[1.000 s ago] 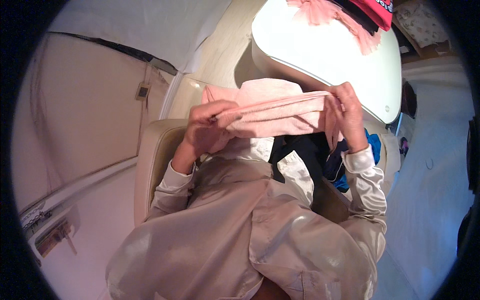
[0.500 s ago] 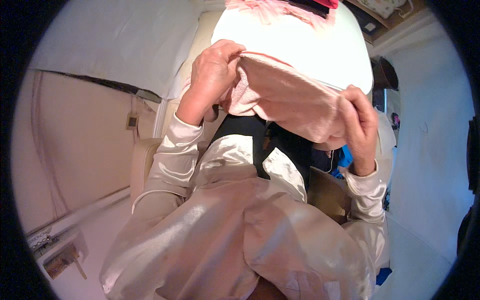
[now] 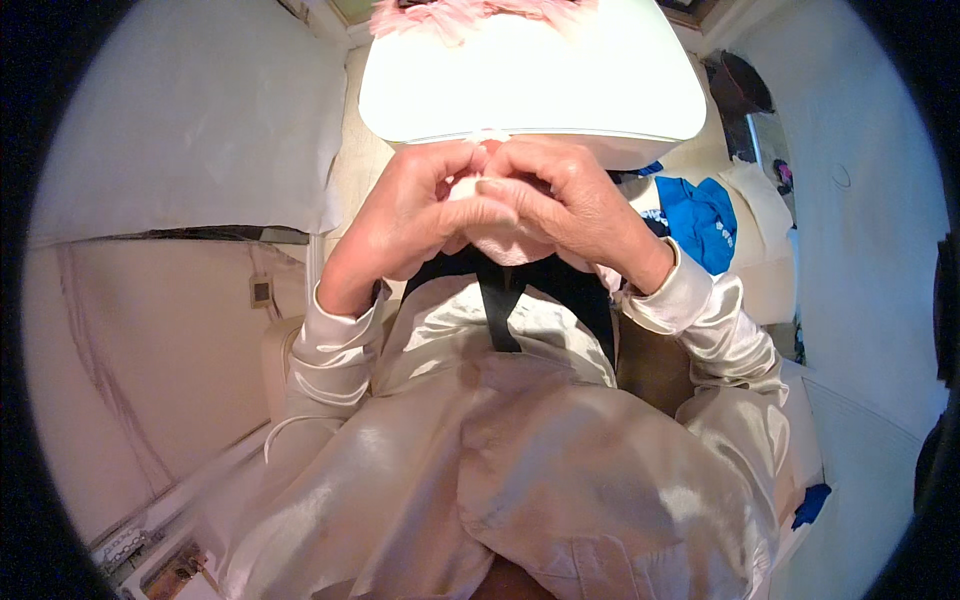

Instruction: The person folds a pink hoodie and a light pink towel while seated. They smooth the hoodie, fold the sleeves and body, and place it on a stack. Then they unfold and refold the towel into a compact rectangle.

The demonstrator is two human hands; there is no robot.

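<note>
Both my hands meet in front of me at the near edge of a white tabletop (image 3: 530, 90). Bunched between them is a pale pink cloth (image 3: 508, 243), which looks soft and fleecy. My left hand (image 3: 425, 210) curls around its left side, thumb pointing inward. On the right side my right hand (image 3: 575, 200) grips it too, its thumb lying across the front. Only a small fold of the cloth shows below the thumbs; most of it is hidden by my fingers.
Pink ruffled fabric (image 3: 480, 14) lies at the tabletop's far side. A blue cloth with white flowers (image 3: 700, 222) rests right of my right hand. A dark bin-like container (image 3: 740, 85) stands farther back on the right. Pale sheeting (image 3: 200, 120) hangs on the left.
My hands have come together from wide apart, gathering the stretched pink cloth into a small bunch. The view has shifted, so more of the blue cloth shows.
</note>
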